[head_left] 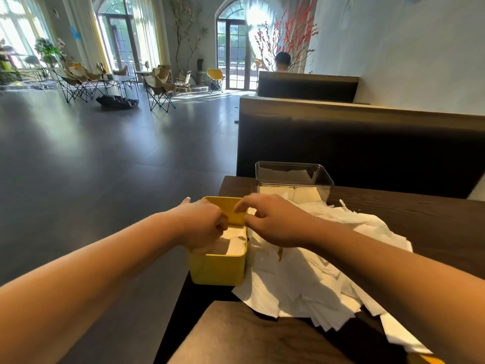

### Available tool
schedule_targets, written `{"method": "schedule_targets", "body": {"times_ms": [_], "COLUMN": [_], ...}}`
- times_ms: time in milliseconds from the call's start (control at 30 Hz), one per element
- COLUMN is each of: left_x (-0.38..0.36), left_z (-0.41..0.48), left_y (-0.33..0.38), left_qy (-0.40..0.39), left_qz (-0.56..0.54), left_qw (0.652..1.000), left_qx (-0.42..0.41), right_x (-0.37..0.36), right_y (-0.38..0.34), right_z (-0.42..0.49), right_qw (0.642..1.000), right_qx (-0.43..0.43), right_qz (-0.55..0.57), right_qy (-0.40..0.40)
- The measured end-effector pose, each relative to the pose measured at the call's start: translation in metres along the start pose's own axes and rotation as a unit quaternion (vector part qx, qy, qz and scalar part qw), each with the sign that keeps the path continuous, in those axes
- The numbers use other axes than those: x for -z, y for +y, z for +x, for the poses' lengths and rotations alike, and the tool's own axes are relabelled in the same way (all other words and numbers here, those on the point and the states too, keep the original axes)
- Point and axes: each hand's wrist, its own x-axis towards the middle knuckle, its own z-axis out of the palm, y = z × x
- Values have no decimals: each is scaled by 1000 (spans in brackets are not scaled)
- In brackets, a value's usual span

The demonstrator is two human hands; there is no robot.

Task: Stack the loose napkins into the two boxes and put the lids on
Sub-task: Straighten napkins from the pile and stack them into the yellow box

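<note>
A yellow box stands at the left edge of the dark wooden table, with white napkins lying inside it. My left hand reaches into the box with curled fingers pressing on the napkins there. My right hand hovers over the box's right rim, thumb and fingers pinched together at the rim; whether a napkin is between them is unclear. A clear plastic box holding a few napkins sits further back. A big loose napkin pile spreads to the right of the yellow box.
A dark booth seat back rises just behind the table. A yellow object peeks out at the bottom right under napkins. Left of the table is open dark floor; folding chairs stand far off. A person sits in a far booth.
</note>
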Motion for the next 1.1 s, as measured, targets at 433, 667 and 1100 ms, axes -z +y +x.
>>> {"method": "schedule_targets", "body": {"times_ms": [433, 667, 1100], "left_x": [-8, -31, -85], "left_z": [-60, -83, -105], "left_y": [70, 85, 105], "left_qy": [244, 287, 249], "left_qz": [-53, -136, -203], "left_qw": [968, 948, 947], "left_qx": [16, -9, 15], "right_x": [-38, -42, -52], "right_y": [35, 48, 55], "right_z": [-70, -91, -108], "right_qw": [970, 992, 998], "right_qx": [-18, 8, 0], "right_qz": [-226, -123, -11], "right_qy": [-82, 2, 63]}}
